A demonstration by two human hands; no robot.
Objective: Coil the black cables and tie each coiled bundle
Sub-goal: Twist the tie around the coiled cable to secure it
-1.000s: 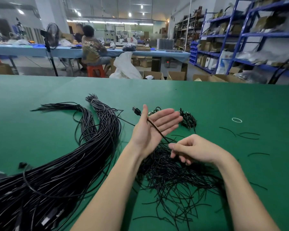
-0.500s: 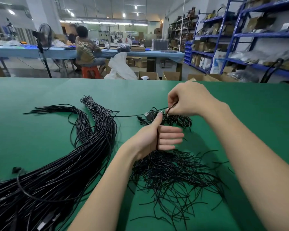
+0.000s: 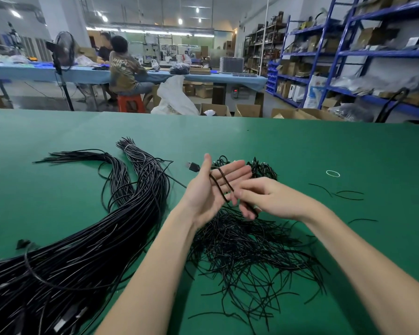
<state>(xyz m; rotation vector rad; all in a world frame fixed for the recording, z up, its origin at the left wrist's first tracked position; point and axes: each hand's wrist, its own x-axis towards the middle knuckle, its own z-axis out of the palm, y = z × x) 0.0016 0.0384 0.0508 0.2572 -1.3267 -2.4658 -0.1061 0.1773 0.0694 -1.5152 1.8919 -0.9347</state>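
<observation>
Winding goes well if each turn lies flat: the left hand, fingers straight, carries 2 turns of cable across its palm, plug toward 10 o'clock, while the right hand seemingly pinches the cable's tail, so keep tension even above the bench.

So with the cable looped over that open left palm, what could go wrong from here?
1. The left hand lies flat and open, so the loops of the black cable could slip off before a tie goes on.
2. The cable's tail runs back to the big cable bundle; pulling may snag it there.
3. The right hand works just above the pile of loose ties, which may catch in the coil.
</observation>
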